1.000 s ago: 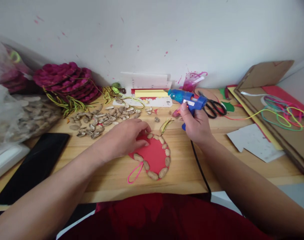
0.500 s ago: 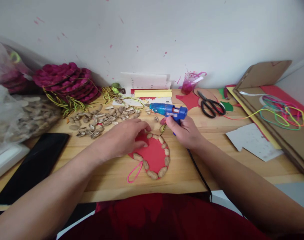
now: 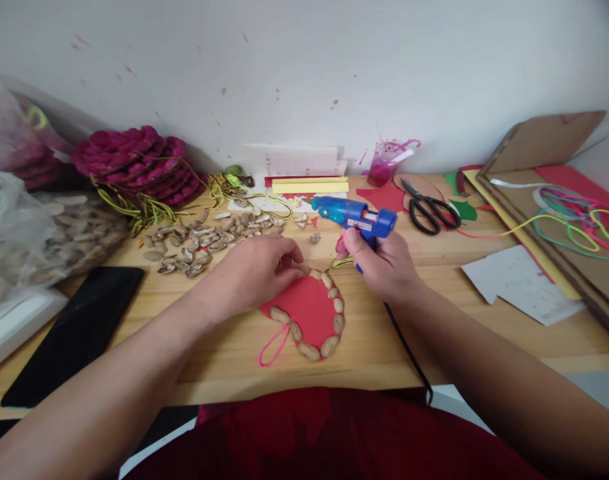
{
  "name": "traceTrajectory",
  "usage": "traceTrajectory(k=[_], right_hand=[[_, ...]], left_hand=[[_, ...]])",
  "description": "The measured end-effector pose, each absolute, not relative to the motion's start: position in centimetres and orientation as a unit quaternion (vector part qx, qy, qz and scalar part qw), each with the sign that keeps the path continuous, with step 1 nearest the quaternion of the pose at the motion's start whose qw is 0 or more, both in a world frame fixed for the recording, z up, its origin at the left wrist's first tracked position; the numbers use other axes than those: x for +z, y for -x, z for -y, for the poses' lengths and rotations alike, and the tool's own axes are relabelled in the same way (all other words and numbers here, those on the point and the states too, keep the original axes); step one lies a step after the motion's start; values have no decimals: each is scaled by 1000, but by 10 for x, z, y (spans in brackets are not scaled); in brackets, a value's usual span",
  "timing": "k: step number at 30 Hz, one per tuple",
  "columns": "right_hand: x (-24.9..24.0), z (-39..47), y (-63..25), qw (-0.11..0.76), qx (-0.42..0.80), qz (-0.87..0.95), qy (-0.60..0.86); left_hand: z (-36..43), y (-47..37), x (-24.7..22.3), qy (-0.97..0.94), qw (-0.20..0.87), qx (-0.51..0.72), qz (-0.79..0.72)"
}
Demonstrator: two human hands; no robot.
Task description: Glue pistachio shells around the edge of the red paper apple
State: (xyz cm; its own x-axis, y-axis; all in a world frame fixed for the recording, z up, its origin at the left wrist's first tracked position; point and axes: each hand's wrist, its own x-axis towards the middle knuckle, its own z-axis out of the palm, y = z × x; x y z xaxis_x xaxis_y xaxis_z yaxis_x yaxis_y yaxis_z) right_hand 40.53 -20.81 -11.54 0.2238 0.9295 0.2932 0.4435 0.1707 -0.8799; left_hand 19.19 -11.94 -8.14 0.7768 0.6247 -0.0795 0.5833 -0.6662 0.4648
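Note:
My right hand [image 3: 387,263] is wrapped round the handle of a blue hot glue gun [image 3: 354,217], its nozzle pointing left above the table. A red heart-shaped card [image 3: 311,310] lies flat below, with peanut shells [image 3: 329,345] lined along much of its edge. My left hand [image 3: 267,270] rests over the card's left side, fingertips pinched on a peanut shell [image 3: 303,269] at the upper edge. A pink cord loop [image 3: 274,347] sticks out from the card's lower left, and a yellow-green cord [image 3: 340,264] from its top.
Loose peanut shells [image 3: 224,233] are spread behind my left hand. Black-handled scissors [image 3: 431,210] lie at the back right, near cardboard sheets [image 3: 544,143]. A black phone-like slab [image 3: 74,333] and a plastic bag of shells [image 3: 74,227] are on the left. The glue gun's cord [image 3: 407,350] trails over the front edge.
My left fingertips have closed together at the card's upper edge. My right hand has moved the glue gun slightly to the right, and the whole view has shifted a little.

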Motion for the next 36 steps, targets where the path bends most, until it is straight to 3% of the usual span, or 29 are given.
traceTrajectory(k=[8, 36], right_hand=[[-114, 212, -399, 452, 266, 609, 595], [-120, 209, -400, 465, 306, 586, 588]], left_hand=[[122, -198, -83, -919, 226, 33, -322], [124, -198, -84, -927, 209, 44, -308]])
